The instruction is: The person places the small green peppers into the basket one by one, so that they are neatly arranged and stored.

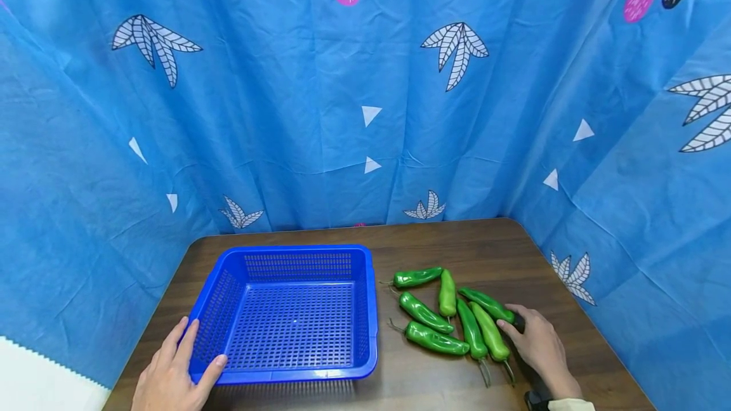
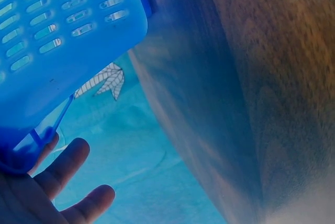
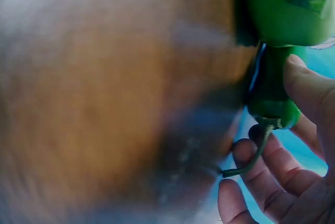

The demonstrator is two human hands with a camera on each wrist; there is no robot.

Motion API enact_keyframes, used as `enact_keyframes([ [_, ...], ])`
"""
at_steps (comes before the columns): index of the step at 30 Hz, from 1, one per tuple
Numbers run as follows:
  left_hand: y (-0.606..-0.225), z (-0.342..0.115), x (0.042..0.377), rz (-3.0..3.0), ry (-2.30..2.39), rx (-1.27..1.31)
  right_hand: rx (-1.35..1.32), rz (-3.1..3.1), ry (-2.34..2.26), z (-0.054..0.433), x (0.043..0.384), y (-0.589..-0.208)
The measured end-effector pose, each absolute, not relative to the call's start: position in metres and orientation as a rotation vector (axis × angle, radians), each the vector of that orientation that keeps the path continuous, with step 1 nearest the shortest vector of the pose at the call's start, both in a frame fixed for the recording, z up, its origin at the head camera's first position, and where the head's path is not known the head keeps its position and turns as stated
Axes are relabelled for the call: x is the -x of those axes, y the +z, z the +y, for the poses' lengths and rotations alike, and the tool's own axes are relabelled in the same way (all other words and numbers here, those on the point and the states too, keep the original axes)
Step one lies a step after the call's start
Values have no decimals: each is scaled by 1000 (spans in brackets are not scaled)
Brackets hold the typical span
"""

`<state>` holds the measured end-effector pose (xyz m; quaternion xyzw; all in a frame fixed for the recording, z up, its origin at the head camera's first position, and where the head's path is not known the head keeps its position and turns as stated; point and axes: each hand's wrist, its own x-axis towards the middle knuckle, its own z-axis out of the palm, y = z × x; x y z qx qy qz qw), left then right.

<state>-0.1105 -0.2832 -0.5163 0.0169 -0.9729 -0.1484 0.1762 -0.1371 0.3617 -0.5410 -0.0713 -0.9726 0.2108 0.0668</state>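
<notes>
Several green chili peppers [image 1: 436,337] lie in a loose group to the right of a blue plastic basket [image 1: 370,309]. My right hand [image 1: 537,341] pinches the stem end of the rightmost green pepper [image 1: 488,303] between thumb and fingers. Up close in the right wrist view, the thumb [image 3: 309,85] lies against this pepper [image 3: 275,98], and its curved stem hangs by the other fingers. At the basket's front left corner rests my left hand [image 1: 171,373], its fingers straight along the rim. In the left wrist view, those fingers [image 2: 65,166] are spread beside the basket wall [image 2: 78,51].
The basket has slotted walls and a grid floor, with nothing but a tiny light speck in it. Everything stands on a dark brown wooden table [image 1: 445,243]. A blue patterned curtain [image 1: 320,113] surrounds the table at the back and sides.
</notes>
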Motion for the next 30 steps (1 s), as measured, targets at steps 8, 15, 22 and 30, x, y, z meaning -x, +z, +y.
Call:
enact_keyframes([
  [8,-517,-289,102,-2729,-433,-66,198,-2899,680,358,141,-543],
  [15,-514,-293,95,-2784,-431,-99,239,-2937,769,356,139,-544],
  [22,-510,-294,92,-2814,-447,-75,296,-2927,836,355,131,-543],
  [30,-505,-291,100,-2758,-516,10,358,-2818,824,352,122,-533],
])
